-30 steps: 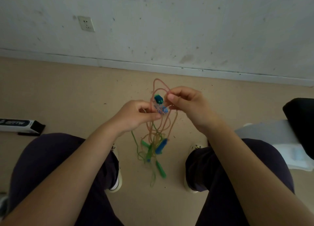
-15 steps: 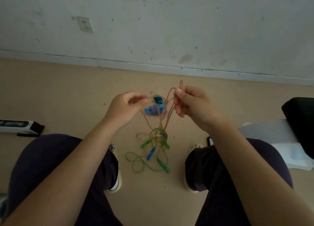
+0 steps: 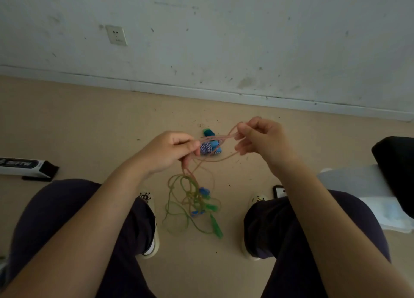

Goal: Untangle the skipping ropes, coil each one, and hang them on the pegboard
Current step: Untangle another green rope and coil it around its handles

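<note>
Pink rope stretches between both pinching hands, left and right.

Tangle's a blur: where the pink rope runs into the green rope below the left hand, which strand crosses which can't be told. Left fingers cover their grip on the pink strands. The blue-and-white bundle sits half behind those strands. The box is cut by the left edge, its print unreadable. The black object runs off the right edge. A phone peeks from behind the right forearm.
</note>
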A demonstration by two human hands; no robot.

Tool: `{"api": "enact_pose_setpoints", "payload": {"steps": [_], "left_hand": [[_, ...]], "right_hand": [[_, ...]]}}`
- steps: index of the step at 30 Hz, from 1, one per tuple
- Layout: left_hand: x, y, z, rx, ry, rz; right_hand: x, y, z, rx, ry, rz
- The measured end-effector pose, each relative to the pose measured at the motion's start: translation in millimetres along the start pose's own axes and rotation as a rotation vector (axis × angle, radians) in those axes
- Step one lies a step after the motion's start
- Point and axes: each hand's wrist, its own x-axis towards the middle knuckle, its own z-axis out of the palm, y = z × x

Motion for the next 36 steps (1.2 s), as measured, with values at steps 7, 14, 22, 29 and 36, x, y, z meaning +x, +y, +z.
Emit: {"api": "enact_pose_setpoints", "payload": {"steps": [7,14,22,29,36], "left_hand": [[-5.3,4.9,17.0,-0.14,-0.084,-0.049],[-5.9,12.3,15.5,-0.251,-0.203,-0.113],[1.1,1.4,-0.6,0.14,-0.233,-0.144],[-1.6,1.1,7.9,-0.047,-0.132,-0.018],[-2.9,3.0,16.5,-0.17,-0.123,0.055]], "right_hand": [[-7.4,-2.2,9.5,-0.344,-0.035,-0.166],[-11.5,0.0,18.8,-0.436,-0.506,0.01],[-9.5,-2.2,8.4,-0.113,-0.321,-0.113],[-12.5,-4.2,7.5,-0.288,-0.346,0.013],[-15.5,-5.6,19.4,-0.343,-0.408,-0.048]]}}
